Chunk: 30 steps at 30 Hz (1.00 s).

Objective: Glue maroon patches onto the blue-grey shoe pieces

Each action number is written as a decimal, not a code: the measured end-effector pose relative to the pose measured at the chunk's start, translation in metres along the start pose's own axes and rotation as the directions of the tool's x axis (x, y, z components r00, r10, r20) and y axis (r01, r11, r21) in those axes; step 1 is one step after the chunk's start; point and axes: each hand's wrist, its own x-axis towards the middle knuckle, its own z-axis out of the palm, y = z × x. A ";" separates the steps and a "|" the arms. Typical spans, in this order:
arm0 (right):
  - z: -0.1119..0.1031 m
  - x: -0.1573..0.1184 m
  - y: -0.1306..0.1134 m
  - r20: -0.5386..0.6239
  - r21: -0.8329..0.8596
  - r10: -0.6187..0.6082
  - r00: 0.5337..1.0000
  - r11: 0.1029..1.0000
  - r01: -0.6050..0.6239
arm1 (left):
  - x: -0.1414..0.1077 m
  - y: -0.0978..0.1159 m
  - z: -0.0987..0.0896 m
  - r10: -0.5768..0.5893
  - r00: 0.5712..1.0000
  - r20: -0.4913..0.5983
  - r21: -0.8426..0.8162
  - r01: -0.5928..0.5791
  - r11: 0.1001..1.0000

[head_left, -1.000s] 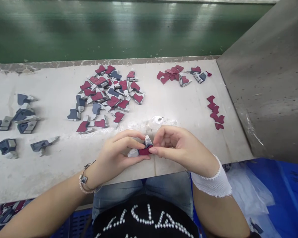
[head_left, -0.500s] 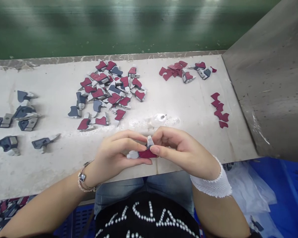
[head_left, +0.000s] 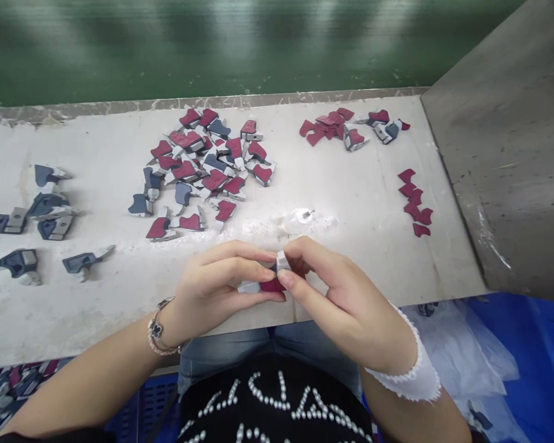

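Observation:
Both hands meet over the near edge of the white worktable (head_left: 351,197). My left hand (head_left: 216,286) pinches a small grey plastic piece with a dark red cover (head_left: 270,284) from the left. My right hand (head_left: 341,295) grips the same piece from the right, thumb and fingers pressed on its red part. A grey tab sticks up between the fingertips. Behind the hands lies a pile of red-and-grey pieces (head_left: 203,166).
Several blue-grey pieces (head_left: 41,215) lie at the left. Loose red covers (head_left: 415,203) sit at the right, more (head_left: 327,126) at the back right. A grey slanted panel (head_left: 508,154) bounds the right side. Blue bins (head_left: 535,369) with plastic bags stand below.
My right hand has turned and closed further over the piece, covering more of its red part. The view has shifted slightly; the left hand has barely moved.

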 end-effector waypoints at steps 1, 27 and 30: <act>0.001 0.000 0.000 -0.006 0.001 -0.009 1.000 1.000 0.009 | 0.000 0.000 0.000 0.025 1.000 -0.006 0.007 -0.025 1.000; 0.005 -0.004 -0.002 -0.003 -0.415 -0.105 0.994 0.905 0.095 | -0.004 0.001 0.000 -0.358 0.928 0.106 0.069 0.352 0.933; 0.004 -0.003 -0.003 0.026 -0.427 -0.124 0.992 0.896 0.123 | -0.005 0.000 0.004 -0.355 0.934 0.048 0.051 0.352 0.934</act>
